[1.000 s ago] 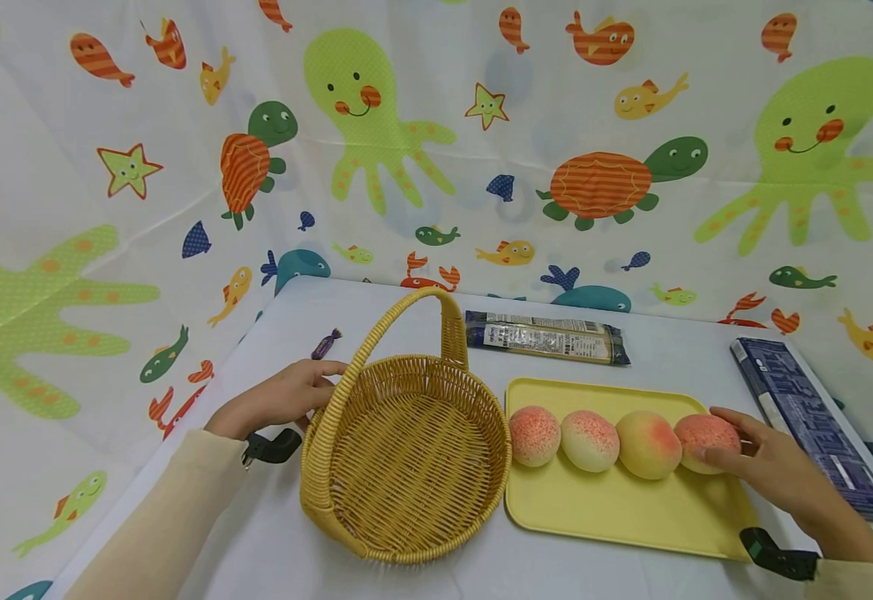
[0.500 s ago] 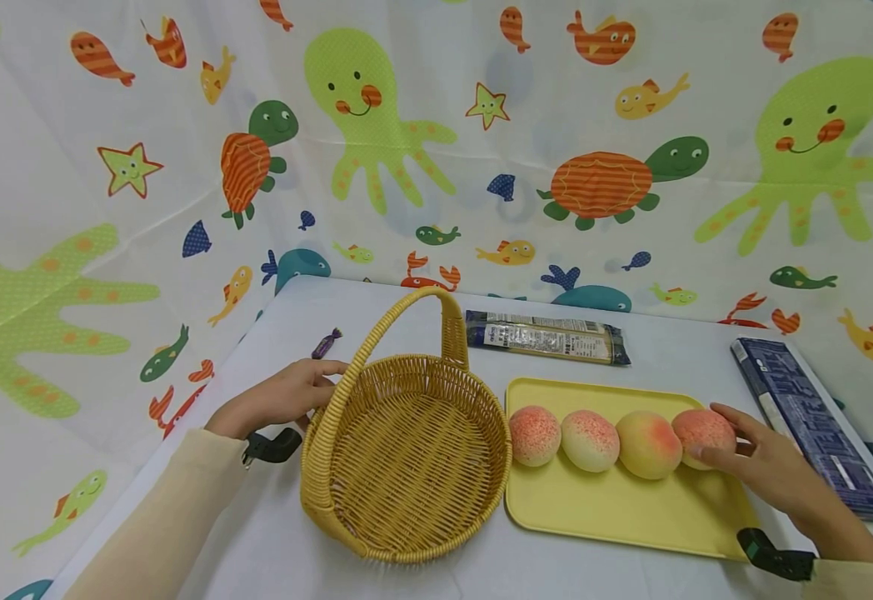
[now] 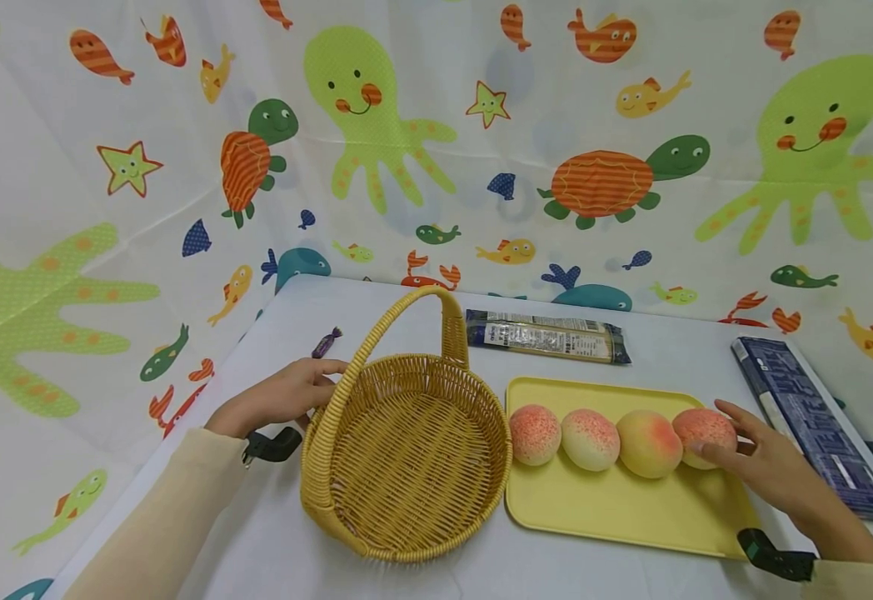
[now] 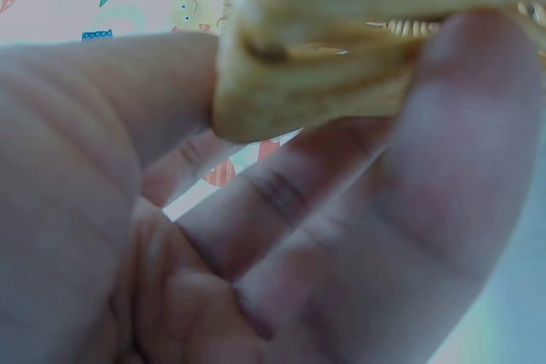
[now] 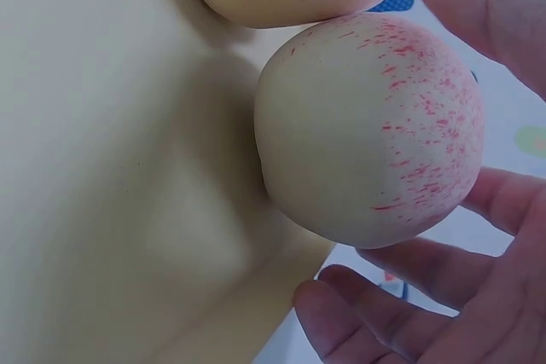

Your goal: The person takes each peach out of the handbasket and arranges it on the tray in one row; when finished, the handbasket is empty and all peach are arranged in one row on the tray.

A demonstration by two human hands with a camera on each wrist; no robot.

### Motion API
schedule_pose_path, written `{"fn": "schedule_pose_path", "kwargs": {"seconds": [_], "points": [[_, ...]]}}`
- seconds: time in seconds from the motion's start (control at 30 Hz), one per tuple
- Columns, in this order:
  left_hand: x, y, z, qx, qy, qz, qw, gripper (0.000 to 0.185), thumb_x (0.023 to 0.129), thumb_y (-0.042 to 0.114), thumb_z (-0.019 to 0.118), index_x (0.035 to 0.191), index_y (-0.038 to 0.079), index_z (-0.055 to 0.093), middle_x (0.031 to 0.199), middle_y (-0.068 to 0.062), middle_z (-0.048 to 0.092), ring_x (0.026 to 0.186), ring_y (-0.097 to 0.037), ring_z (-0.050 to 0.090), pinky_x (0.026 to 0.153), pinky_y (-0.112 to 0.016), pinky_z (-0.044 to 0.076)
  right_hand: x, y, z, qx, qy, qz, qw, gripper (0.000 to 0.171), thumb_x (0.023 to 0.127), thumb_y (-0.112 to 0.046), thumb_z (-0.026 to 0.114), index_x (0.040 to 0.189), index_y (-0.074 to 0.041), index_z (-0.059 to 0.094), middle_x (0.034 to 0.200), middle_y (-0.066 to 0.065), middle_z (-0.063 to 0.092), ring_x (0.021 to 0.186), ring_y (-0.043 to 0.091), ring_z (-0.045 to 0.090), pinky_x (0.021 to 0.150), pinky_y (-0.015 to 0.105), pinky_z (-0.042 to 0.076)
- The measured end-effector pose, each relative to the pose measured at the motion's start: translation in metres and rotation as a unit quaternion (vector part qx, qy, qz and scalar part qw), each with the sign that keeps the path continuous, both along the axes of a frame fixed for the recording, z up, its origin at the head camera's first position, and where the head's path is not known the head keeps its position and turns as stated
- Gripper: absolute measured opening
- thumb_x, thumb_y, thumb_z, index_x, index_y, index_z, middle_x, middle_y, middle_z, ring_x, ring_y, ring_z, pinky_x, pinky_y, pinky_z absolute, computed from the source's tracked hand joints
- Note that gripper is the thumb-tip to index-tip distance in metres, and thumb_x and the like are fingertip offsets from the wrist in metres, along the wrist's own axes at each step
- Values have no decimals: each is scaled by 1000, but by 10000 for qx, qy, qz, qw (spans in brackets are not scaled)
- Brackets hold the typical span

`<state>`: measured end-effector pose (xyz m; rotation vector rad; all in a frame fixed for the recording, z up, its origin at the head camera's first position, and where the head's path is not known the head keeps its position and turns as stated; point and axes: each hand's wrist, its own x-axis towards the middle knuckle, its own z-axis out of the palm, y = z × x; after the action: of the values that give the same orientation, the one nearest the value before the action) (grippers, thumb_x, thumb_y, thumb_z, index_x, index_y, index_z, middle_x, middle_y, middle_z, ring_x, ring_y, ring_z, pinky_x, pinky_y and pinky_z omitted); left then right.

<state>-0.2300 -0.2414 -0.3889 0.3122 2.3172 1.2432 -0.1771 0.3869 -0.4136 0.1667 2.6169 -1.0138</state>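
At the left side of a round wicker basket [image 3: 414, 467], my left hand [image 3: 286, 400] grips the rim near the foot of the tall arched handle. The left wrist view shows its thumb and fingers on either side of the woven edge [image 4: 316, 83]. On a yellow tray [image 3: 601, 508] several peaches stand in a row, pink-speckled ones and a yellower peach [image 3: 648, 446]. My right hand [image 3: 777, 467] is around the right end peach [image 3: 706, 435], fingers spread. In the right wrist view its thumb stands apart from that peach [image 5: 367, 134], with other fingertips right at its far side.
A small purple wrapped candy [image 3: 327, 342] lies behind my left hand. Behind the tray is a clear-and-blue long packet [image 3: 549, 337]. A dark blue box [image 3: 811, 425] lies along the right side. A sea-animal cloth [image 3: 436, 158] hangs behind the white table.
The right end peach has shifted slightly left, close against the yellower one, and my right hand's fingers have loosened around it. My left hand and the basket stay put.
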Motion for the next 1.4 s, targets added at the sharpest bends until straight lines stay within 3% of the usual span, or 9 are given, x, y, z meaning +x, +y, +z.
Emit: {"fn": "schedule_pose_path", "kwargs": {"seconds": [0.2, 0.43, 0.6, 0.7, 0.8, 0.97, 1.07, 1.23, 1.4], "points": [[0, 0, 1, -46, 115, -75, 9999, 50, 103, 14, 58, 152, 6, 51, 111, -16, 76, 84, -26, 74, 65, -46, 64, 4, 1, 1, 75, 135, -46, 9999, 99, 105, -54, 55, 165, 0, -1, 156, 49, 13, 136, 69, 30, 104, 78, 37], [-1, -3, 4, -435, 513, -83, 9977, 48, 103, 16, 55, 149, 2, 54, 111, -12, 76, 93, -23, 73, 74, -42, 64, 5, 1, 3, 214, 105, -60, 9997, 99, 105, -58, 50, 165, -3, -7, 159, 48, 4, 135, 75, 19, 101, 84, 30], [1, -9, 7, -713, 1065, 28, 9918, 51, 109, 30, 53, 151, 1, 50, 121, -18, 73, 103, -28, 73, 86, -49, 62, 10, 1, 8, 362, 168, 18, 9992, 93, 108, -58, 41, 164, -4, -9, 159, 47, 1, 135, 76, 17, 97, 87, 29], [-1, -13, 10, -1196, 1665, 186, 9786, 55, 110, 39, 50, 152, 3, 50, 133, -21, 68, 118, -37, 68, 96, -58, 56, 12, 1, 13, 646, 362, 86, 9972, 89, 109, -56, 37, 164, -2, -7, 159, 47, 1, 134, 77, 17, 95, 88, 29], [-7, -17, 16, -1763, 2175, 315, 9595, 60, 111, 45, 45, 155, 5, 47, 145, -22, 60, 132, -43, 58, 106, -65, 47, 9, 3, 19, 930, 481, 120, 9944, 91, 108, -59, 34, 162, 2, -7, 158, 48, 0, 137, 76, 11, 96, 89, 25], [-20, -28, 23, -2560, 2576, 364, 9310, 66, 110, 49, 43, 157, 3, 43, 160, -24, 42, 149, -46, 35, 120, -64, 28, 1, 14, 28, 1303, 640, 176, 9893, 95, 107, -62, 33, 160, 7, -4, 155, 51, 2, 139, 74, 6, 99, 89, 18], [-28, -37, 23, -2874, 2751, 379, 9167, 66, 111, 47, 43, 157, 0, 41, 161, -27, 39, 149, -49, 32, 121, -65, 25, -4, 23, 30, 1589, 720, 136, 9846, 96, 107, -63, 31, 159, 10, -3, 154, 51, 3, 138, 74, 7, 99, 88, 17], [-45, -49, 22, -3150, 3042, 491, 8977, 71, 111, 48, 40, 160, -3, 32, 161, -32, 34, 149, -53, 28, 121, -70, 18, -10, 35, 31, 2049, 836, -79, 9752, 98, 107, -65, 29, 157, 13, -2, 151, 54, 0, 136, 76, 7, 99, 89, 19], [-60, -47, 25, -3263, 3069, 575, 8922, 78, 110, 55, 35, 163, -2, 25, 164, -32, 29, 152, -52, 22, 120, -74, 8, -17, 39, 39, 2308, 754, -552, 9685, 103, 103, -73, 26, 157, 9, -6, 151, 54, -4, 136, 77, 6, 101, 88, 20]]}}
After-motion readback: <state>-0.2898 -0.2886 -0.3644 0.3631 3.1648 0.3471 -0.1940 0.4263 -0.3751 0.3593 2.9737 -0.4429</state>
